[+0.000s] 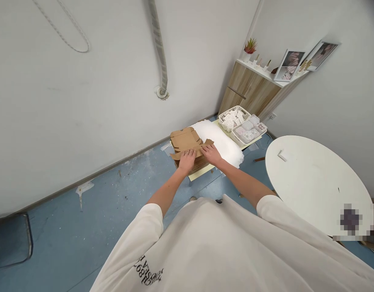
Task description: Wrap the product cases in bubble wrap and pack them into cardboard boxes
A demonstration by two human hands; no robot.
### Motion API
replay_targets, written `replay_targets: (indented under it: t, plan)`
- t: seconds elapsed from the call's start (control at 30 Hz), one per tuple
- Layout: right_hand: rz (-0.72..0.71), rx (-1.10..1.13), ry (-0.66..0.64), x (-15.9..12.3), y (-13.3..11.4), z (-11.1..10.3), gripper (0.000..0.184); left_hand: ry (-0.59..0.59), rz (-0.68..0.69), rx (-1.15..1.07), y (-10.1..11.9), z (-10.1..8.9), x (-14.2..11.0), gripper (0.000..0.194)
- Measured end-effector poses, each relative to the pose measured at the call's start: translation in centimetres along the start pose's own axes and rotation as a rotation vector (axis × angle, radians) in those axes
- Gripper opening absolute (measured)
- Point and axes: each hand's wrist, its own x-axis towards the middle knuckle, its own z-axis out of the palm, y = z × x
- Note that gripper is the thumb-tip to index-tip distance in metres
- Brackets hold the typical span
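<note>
A flat, unfolded brown cardboard box [184, 138] lies on a stack of similar cardboard sheets [200, 164] at a low table's left end. My left hand [187, 159] rests at its near edge, fingers curled over a raised cardboard flap, with a ring on one finger. Close by on the right, my right hand [211, 154] grips the same flap near its right end. Both thumbs are hard to make out. A white, puffy sheet of packing material [225, 142] lies just right of the cardboard.
Two white baskets, one with small white pieces [234, 117] and one with clear packets [250, 130], stand at the table's far end. Behind them is a wooden cabinet [254, 85] with picture frames. An oval white table [314, 178] stands to the right, a wall [113, 101] ahead.
</note>
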Motion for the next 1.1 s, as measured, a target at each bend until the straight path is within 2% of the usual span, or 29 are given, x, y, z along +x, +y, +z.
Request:
replay_targets:
  t: [0.2, 0.33, 0.47, 0.6, 0.7, 0.8, 0.93, 1.1]
  plan:
    - [0.047, -0.054, 0.101, 0.6, 1.4, -2.2, 0.044, 0.106, 0.045, 0.038, 1.1, -2.3, 1.1, 0.063]
    - [0.094, -0.05, 0.15, -0.1, 3.0, -4.1, 0.042, 0.127, 0.062, 0.033, 2.5, -3.8, 2.4, 0.067]
    - [0.163, -0.055, 0.187, -2.4, 4.9, -5.4, 0.042, 0.124, 0.116, 0.014, 5.1, -4.8, 4.1, 0.069]
    - [0.279, -0.056, 0.164, -6.5, 7.4, -6.0, 0.044, 0.127, 0.201, -0.015, 9.0, -5.0, 6.1, 0.069]
    - [0.373, -0.038, 0.119, -10.7, 9.8, -6.5, 0.046, 0.118, 0.274, -0.057, 13.1, -4.8, 8.0, 0.069]
    - [0.474, -0.032, 0.09, -16.1, 12.4, -7.2, 0.046, 0.113, 0.359, -0.082, 18.4, -4.3, 9.8, 0.07]
    - [0.594, -0.056, 0.094, -24.9, 15.6, -7.7, 0.045, 0.091, 0.485, -0.08, 26.9, -2.8, 11.7, 0.07]
    - [0.744, -0.062, 0.074, -37.3, 18.7, -7.5, 0.044, 0.054, 0.651, -0.104, 38.7, 0.3, 12.9, 0.064]
